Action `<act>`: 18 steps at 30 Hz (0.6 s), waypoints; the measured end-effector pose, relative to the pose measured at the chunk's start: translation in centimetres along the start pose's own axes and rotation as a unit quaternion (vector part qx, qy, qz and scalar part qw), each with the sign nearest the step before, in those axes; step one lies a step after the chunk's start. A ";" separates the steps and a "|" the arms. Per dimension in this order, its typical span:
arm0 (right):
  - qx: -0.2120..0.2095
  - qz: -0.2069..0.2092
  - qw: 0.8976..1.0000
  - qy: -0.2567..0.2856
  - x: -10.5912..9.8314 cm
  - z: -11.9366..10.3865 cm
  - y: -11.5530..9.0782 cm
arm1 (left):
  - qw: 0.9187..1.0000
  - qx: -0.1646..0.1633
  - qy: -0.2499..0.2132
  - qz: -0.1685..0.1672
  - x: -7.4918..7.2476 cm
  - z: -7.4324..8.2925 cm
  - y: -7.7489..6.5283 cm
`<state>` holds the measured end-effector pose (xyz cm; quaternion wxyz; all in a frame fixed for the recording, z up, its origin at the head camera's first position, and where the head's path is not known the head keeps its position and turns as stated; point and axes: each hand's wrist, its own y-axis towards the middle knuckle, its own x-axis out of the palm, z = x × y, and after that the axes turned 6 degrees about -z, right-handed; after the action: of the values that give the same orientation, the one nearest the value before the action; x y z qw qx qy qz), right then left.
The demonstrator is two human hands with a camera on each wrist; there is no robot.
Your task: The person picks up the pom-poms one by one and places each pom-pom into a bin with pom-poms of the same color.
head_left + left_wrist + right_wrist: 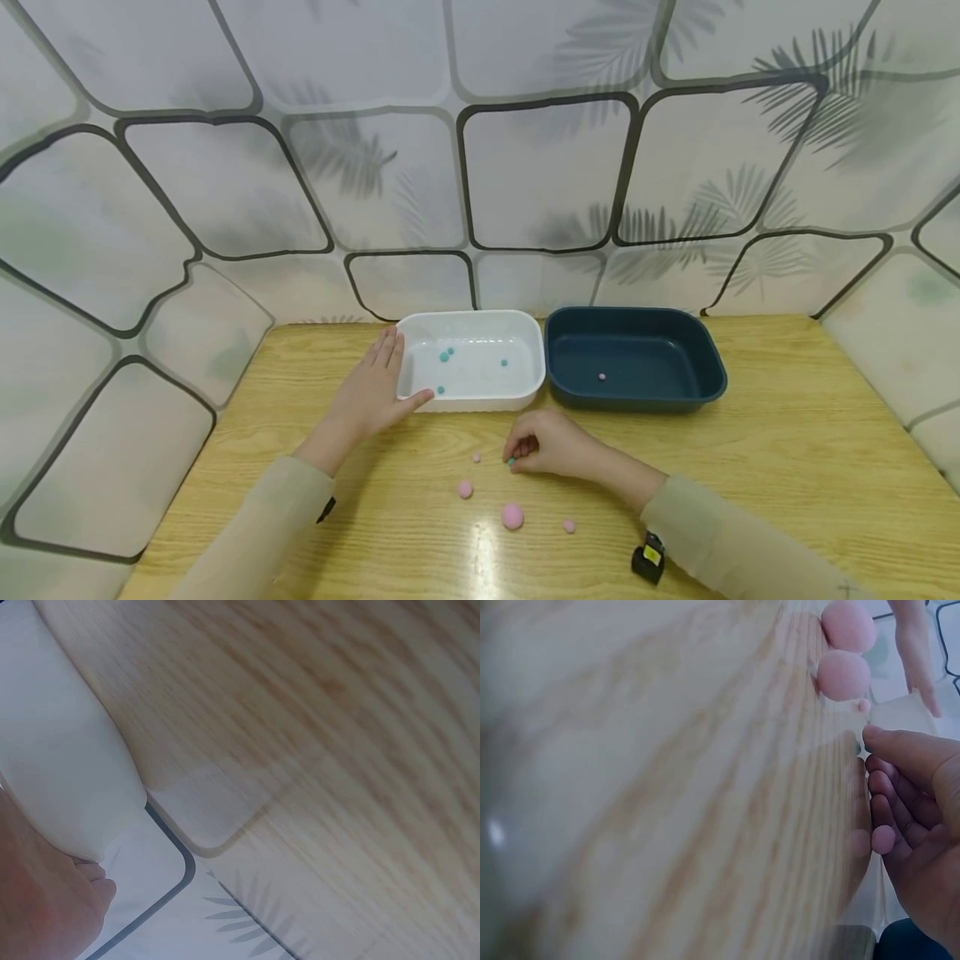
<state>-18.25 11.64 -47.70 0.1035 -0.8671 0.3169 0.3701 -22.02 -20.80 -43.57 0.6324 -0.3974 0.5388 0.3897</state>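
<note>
- Teal ball [512, 461]: pinched between thumb and fingertips of right hand [555, 446], out in front of white tray [480, 405], toward its front-right corner. Can't tell if it touches the wooden table [810, 433].
- Pink balls [512, 516]: four loose on the table, mixed sizes. Smallest sits just left of that hand; other three are nearer the table's front edge.
- Left hand [367, 392]: fingers straight, resting at the white tray's left end, thumb over the front-left corner. Hands well apart.
- White tray is up by the table's back edge, four teal balls [444, 357] inside.
- Navy tray [637, 404]: just right of it, same back edge, one pink ball [602, 377] inside.
- Patterned wall [547, 175] behind.
</note>
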 end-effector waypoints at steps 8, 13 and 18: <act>0.017 0.009 1.000 0.009 -0.1 -0.3 -0.3 | 1.000 -0.001 -0.001 -0.007 0.1 -0.1 0.0; 0.024 0.021 0.999 0.013 -0.3 -0.7 -0.3 | 1.000 -0.001 -0.003 -0.006 0.1 0.0 0.0; 0.021 0.040 0.999 0.018 -0.8 -1.4 -0.3 | 1.000 -0.004 0.001 -0.006 0.0 0.0 0.0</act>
<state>-17.67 11.65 -46.17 0.1014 -0.8576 0.3611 0.3519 -22.03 -20.82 -43.57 0.6326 -0.4034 0.5352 0.3881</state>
